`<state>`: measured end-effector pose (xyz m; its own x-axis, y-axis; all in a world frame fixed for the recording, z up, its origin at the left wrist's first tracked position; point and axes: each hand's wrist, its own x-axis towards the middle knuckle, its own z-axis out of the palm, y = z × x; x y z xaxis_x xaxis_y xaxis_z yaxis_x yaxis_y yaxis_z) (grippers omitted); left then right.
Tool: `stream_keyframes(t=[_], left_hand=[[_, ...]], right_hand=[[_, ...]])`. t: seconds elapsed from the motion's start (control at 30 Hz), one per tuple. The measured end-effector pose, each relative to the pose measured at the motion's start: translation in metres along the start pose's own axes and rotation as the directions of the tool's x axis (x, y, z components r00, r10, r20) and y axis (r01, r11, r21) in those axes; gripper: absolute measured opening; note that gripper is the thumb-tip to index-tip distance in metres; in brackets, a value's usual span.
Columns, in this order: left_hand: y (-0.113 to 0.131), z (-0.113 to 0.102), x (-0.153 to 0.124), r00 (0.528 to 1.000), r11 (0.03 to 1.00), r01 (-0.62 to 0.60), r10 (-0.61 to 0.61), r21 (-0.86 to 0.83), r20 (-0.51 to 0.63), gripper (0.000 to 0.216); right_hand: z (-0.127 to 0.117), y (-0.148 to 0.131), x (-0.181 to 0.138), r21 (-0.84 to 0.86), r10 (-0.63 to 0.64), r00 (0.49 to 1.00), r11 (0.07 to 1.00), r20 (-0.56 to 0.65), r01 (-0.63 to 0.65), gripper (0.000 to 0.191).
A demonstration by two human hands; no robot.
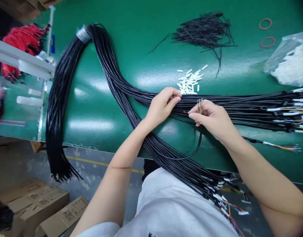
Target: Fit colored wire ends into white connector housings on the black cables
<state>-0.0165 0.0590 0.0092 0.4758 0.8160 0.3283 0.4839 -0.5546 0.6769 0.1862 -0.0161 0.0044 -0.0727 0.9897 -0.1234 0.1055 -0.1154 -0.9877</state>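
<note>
My right hand pinches the stripped end of a black cable, with thin coloured wires standing up from its fingers and a red one pointing left. The cable loops down from that hand to the left. My left hand is closed, thumb against fingers, just below a pile of small white sleeves; whatever it may hold is hidden. Beneath both hands runs a thick bundle of black cables, its coloured wire ends at the right.
A second cable bundle crosses toward my body, over the front edge of the green table. Black strips lie at the back. On the right are a bag of white pieces and two reddish rings. Red cables lie left.
</note>
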Motion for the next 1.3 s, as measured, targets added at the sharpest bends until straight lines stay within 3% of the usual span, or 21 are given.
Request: stream_keyframes(t=[0.2, 0.37, 0.5, 0.57, 0.63, 0.73, 0.83, 0.93, 1.03, 1.13, 1.3], left_hand=[[-0.068, 0.005, 0.096, 0.992, 0.946, 0.063, -0.094, 0.319, 0.08, 0.023], [-0.084, 0.02, 0.115, 0.988, 0.909, 0.082, -0.128, 0.408, 0.087, 0.012], [-0.064, 0.011, 0.098, 0.986, 0.937, 0.145, -0.165, 0.318, 0.037, 0.013], [-0.045, 0.002, 0.08, 0.973, 0.969, 0.222, -0.228, 0.11, 0.045, 0.014], [-0.02, -0.005, 0.053, 0.953, 0.937, 0.298, -0.281, -0.181, 0.113, 0.012], [0.018, -0.005, 0.006, 0.9, 0.727, 0.437, -0.35, -0.529, 0.261, 0.021], [0.043, 0.008, -0.028, 0.85, 0.494, 0.514, -0.405, -0.701, 0.338, 0.029], [0.049, 0.019, -0.038, 0.801, 0.311, 0.544, -0.467, -0.779, 0.373, 0.036], [0.046, 0.02, -0.039, 0.763, 0.216, 0.573, -0.493, -0.79, 0.419, 0.037], [0.041, 0.018, -0.042, 0.732, 0.142, 0.606, -0.483, -0.782, 0.48, 0.034], [0.042, 0.019, -0.044, 0.716, 0.074, 0.618, -0.464, -0.783, 0.521, 0.03]], right_hand=[[0.0, 0.006, 0.004, 0.038, 0.016, 0.999, 0.999, 0.035, -0.017, 0.014], [-0.001, 0.006, 0.005, 0.087, 0.045, 0.996, 0.995, 0.076, -0.052, 0.018], [-0.002, 0.001, 0.004, 0.154, 0.032, 0.999, 0.987, 0.037, -0.037, 0.012], [-0.003, -0.003, 0.001, 0.162, 0.032, 0.999, 0.986, 0.017, -0.034, 0.009], [-0.003, -0.007, -0.002, 0.096, -0.018, 0.999, 0.995, -0.032, 0.021, 0.004], [0.001, -0.012, -0.008, -0.124, -0.219, 0.965, 0.971, -0.142, 0.202, 0.007], [0.007, -0.012, -0.014, -0.343, -0.455, 0.878, 0.857, -0.149, 0.385, 0.012], [0.012, -0.008, -0.017, -0.543, -0.609, 0.785, 0.701, -0.116, 0.463, 0.014], [0.014, -0.004, -0.017, -0.648, -0.663, 0.744, 0.603, -0.083, 0.465, 0.017], [0.013, -0.006, -0.018, -0.672, -0.662, 0.747, 0.578, -0.055, 0.463, 0.018], [0.013, -0.011, -0.021, -0.702, -0.586, 0.81, 0.582, -0.012, 0.41, 0.019]])
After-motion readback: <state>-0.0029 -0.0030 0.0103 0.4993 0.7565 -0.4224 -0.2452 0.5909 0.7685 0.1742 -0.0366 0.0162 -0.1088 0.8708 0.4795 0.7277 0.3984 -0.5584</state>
